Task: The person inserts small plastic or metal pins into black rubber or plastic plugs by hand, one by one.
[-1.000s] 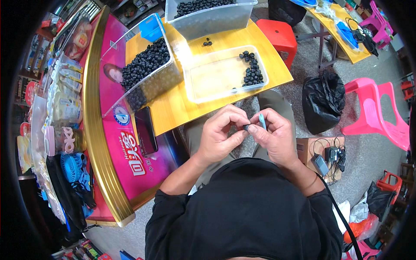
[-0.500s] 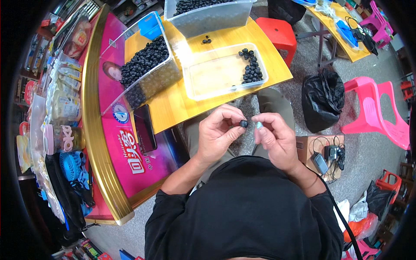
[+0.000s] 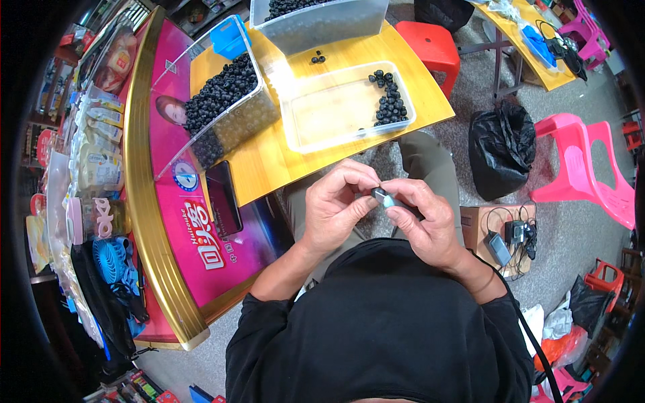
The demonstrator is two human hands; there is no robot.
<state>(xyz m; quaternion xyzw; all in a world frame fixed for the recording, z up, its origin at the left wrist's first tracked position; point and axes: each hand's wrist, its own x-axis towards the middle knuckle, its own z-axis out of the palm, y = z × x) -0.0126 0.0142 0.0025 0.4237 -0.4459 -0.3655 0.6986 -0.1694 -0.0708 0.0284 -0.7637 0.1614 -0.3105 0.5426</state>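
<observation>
My left hand pinches a small black round part between thumb and fingertips, in front of my body. My right hand closes in from the other side, its fingers round a small pale teal piece that meets the black part. How the two fit together is hidden by the fingers. Beyond my hands, a shallow clear tray on the yellow table holds several similar black parts along its right side. Another few black parts lie on the table behind the tray.
A clear bin full of black parts stands at the left, with a blue scoop-like container at its back. A second bin is behind. A pink counter borders my left; a black bag and carton stand right.
My right hand has moved left to meet my left hand, bringing the teal piece against the black part. The left hand stays nearly in place.
</observation>
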